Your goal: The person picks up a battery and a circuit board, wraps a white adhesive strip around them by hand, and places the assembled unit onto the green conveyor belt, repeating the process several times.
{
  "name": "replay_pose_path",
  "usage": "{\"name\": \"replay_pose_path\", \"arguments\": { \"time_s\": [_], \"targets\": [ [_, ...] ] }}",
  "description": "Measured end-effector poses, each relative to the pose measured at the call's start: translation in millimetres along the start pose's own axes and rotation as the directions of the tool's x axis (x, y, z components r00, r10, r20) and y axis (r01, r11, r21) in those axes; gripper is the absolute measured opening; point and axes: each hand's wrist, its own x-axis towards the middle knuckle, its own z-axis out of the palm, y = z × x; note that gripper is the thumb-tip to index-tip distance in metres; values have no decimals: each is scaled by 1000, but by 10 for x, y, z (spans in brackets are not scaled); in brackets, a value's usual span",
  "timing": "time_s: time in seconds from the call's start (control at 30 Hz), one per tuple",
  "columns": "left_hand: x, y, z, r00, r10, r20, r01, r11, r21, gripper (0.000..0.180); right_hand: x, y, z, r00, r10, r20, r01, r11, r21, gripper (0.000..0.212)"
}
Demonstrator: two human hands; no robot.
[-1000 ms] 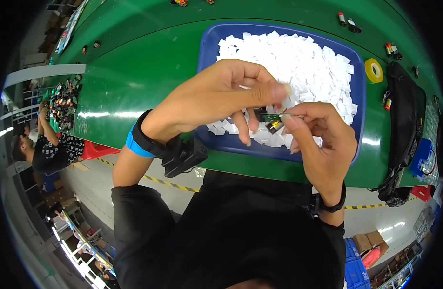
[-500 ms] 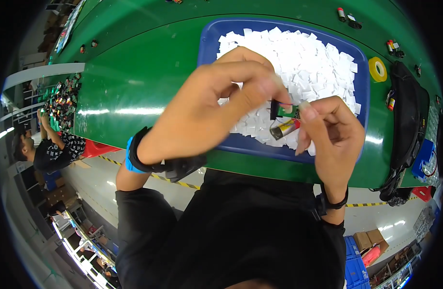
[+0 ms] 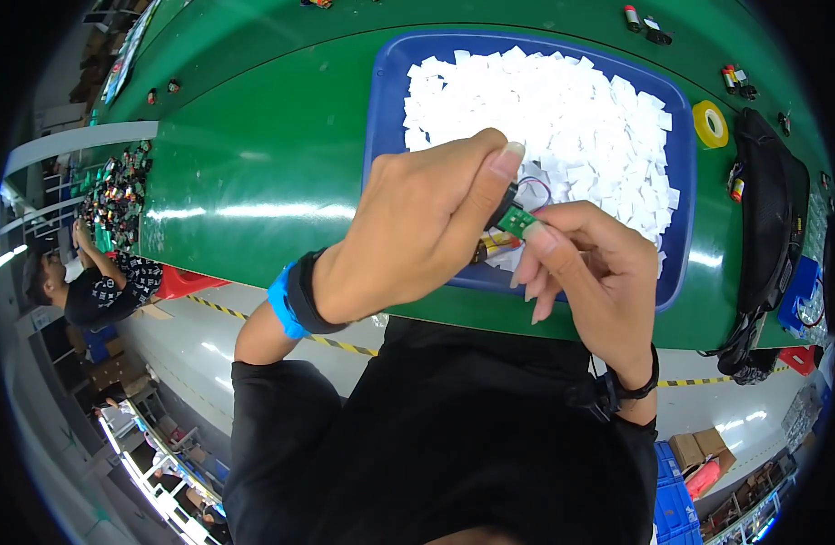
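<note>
Above the near part of a blue tray (image 3: 374,127), both my hands are closed on one small wired assembly. My right hand (image 3: 608,282) pinches its green circuit board (image 3: 517,222) between thumb and fingertips. My left hand (image 3: 417,222) grips a black part (image 3: 503,205) at the board's other end, mostly hidden behind the thumb and fingers. A thin dark reddish wire (image 3: 546,185) loops up beside the board. Under it hangs a yellow and red cylinder (image 3: 499,243) like a small battery, partly covered by my hands. White paper pieces (image 3: 536,100) heap up in the tray.
Right of the tray lie a yellow tape roll (image 3: 710,124) and a black bag (image 3: 768,200). Several similar assemblies (image 3: 737,82) sit at the far right. At the left, a pile of assemblies (image 3: 118,191) lies near a seated person (image 3: 99,282).
My left hand has moved down and closed round the black part, its thumb now pointing up. The board has shifted left and tilted, with my right hand still pinching it.
</note>
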Motion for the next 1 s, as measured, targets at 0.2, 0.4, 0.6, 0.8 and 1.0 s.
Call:
{"name": "replay_pose_path", "arguments": {
  "time_s": [0.2,0.4,0.6,0.8,1.0],
  "targets": [
    [-52,-7,50,962,258,-85,-229,937,263,22,-79,-39,-36,999,-29,24,31,997,-70,11],
    [-84,57,37,956,291,-34,-273,927,257,19,-105,-106,-57,976,-192,104,213,945,-249,10],
    [-49,116,-14,950,311,31,-305,904,300,19,-76,-115,-144,976,-184,119,210,942,-263,14],
    [40,243,-133,920,-314,235,376,875,-305,25,-27,53,-260,684,-672,284,557,230,-798,31],
    [-45,173,-106,857,-334,392,493,750,-441,32,-58,9,-225,706,-668,234,570,341,-748,37]
  ]
}}
